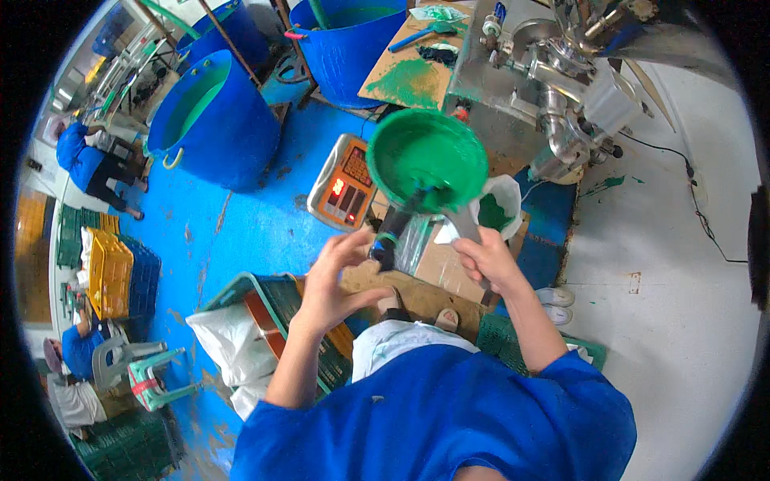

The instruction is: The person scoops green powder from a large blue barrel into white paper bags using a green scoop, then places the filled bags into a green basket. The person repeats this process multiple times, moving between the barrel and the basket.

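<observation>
My right hand (488, 258) is closed round the grey handle (462, 223) of a round dipper (429, 148), its bowl coated with green liquid. A tool with a black handle (391, 237) leans over the dipper's near rim, its far end in the green liquid; its kind is hidden. My left hand (335, 276) is beside the black handle, fingers curved and thumb stretched apart. Whether its fingertips touch the handle is unclear. Beneath the dipper, a white-lined container (499, 200) with green contents stands to the right, and a digital scale (341, 183) lies to the left.
Large blue tubs (233, 136) of green liquid stand far left. A metal machine (561, 88) occupies the far right, beside a stained board (409, 76). Crates (277, 284) and a white sack (228, 341) are at my left. People in blue (76, 152) work farther left. A cable (690, 176) runs along the right.
</observation>
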Available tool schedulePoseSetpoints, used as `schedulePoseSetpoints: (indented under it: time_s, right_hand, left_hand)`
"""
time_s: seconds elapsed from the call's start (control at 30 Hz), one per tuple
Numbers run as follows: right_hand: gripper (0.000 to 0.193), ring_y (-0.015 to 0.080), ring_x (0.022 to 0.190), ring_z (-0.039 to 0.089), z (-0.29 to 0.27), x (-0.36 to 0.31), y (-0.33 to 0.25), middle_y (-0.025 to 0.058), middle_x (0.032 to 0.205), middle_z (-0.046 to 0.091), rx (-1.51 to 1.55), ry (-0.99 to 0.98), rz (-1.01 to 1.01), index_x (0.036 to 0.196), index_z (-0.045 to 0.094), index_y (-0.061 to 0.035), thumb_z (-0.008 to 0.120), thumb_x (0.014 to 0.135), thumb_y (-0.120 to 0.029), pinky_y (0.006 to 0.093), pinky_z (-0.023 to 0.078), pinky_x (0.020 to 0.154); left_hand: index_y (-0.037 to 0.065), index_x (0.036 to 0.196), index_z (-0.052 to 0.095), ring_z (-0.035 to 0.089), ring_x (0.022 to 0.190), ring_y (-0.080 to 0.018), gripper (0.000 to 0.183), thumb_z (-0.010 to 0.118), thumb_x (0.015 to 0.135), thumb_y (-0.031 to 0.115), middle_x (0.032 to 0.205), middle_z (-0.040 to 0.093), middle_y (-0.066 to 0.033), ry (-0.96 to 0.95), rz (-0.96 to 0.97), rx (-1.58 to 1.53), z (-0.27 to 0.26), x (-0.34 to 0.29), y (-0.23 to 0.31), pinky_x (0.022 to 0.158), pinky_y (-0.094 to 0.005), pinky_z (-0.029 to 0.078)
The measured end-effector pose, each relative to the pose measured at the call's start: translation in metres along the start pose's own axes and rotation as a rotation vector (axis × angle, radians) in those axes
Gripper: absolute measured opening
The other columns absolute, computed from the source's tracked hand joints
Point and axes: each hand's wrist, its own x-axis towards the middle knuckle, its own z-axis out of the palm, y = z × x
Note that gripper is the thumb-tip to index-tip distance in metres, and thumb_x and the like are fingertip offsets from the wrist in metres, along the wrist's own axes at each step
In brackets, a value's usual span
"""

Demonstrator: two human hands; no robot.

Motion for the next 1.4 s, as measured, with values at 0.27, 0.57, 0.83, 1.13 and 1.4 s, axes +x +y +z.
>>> schedulePoseSetpoints:
  time_s: [0.27, 0.57, 0.83, 1.13, 1.4]
  right_hand:
    - [0.020, 0.0115, 0.034, 0.045, 0.066, 0.187, -0.047, 0.0034, 0.047, 0.049, -0.023, 0.107, -0.317, 0.068, 0.052, -0.0035, 0.055, 0.082, -0.017, 0.0291, 0.036, 0.034]
    - [0.020, 0.0127, 0.046, 0.053, 0.035, 0.318, -0.061, 0.0040, 0.060, 0.055, -0.082, 0.354, -0.287, 0.084, 0.052, -0.0037, 0.057, 0.084, -0.023, 0.0284, 0.043, 0.040]
    - [0.023, 0.0105, 0.071, 0.059, -0.057, 0.127, 0.027, 0.0024, 0.075, 0.064, -0.602, 0.184, -0.129, 0.083, 0.064, -0.0022, 0.058, 0.087, -0.024, 0.0275, 0.047, 0.064]
    - [0.035, 0.0330, 0.090, 0.058, -0.269, 0.174, 0.065, 0.0123, 0.098, 0.063, -1.048, 0.159, 0.091, 0.100, 0.058, -0.0031, 0.051, 0.087, -0.035, 0.0405, 0.044, 0.080]
    - [0.031, 0.0387, 0.092, 0.055, -0.201, 0.099, 0.040, 0.0221, 0.100, 0.058, -1.334, 0.285, -0.524, 0.103, 0.055, -0.0010, 0.063, 0.075, -0.014, 0.0433, 0.043, 0.080]
  left_hand:
    - [0.004, 0.099, 0.062, 0.058, 0.067, -0.0117, 0.021, 0.066, 0.079, 0.005, 0.082, 0.060, -0.0057, 0.307, -0.347, 0.021, -0.036, -0.037, -0.094, 0.062, -0.0242, 0.048]
    - [0.002, 0.088, 0.065, 0.055, 0.061, -0.0117, 0.013, 0.064, 0.081, 0.013, 0.071, 0.059, -0.0065, 0.089, -0.608, -0.078, -0.005, -0.029, -0.165, 0.058, -0.0252, 0.045]
    - [-0.001, 0.086, 0.062, 0.055, 0.066, -0.0094, 0.018, 0.062, 0.084, 0.016, 0.071, 0.060, -0.0024, -0.172, -0.750, -0.387, 0.132, 0.026, -0.194, 0.060, -0.0227, 0.045]
    - [0.005, 0.115, 0.053, 0.059, 0.091, -0.0210, 0.042, 0.069, 0.077, 0.012, 0.100, 0.060, -0.0072, -0.132, -0.925, -1.242, 0.278, 0.070, -0.148, 0.082, -0.0367, 0.047]
    - [-0.003, 0.074, 0.059, 0.057, 0.076, -0.0394, 0.019, 0.061, 0.061, 0.011, 0.079, 0.058, -0.0232, 0.296, -0.554, 0.049, 0.301, 0.039, -0.100, 0.073, -0.0459, 0.045]
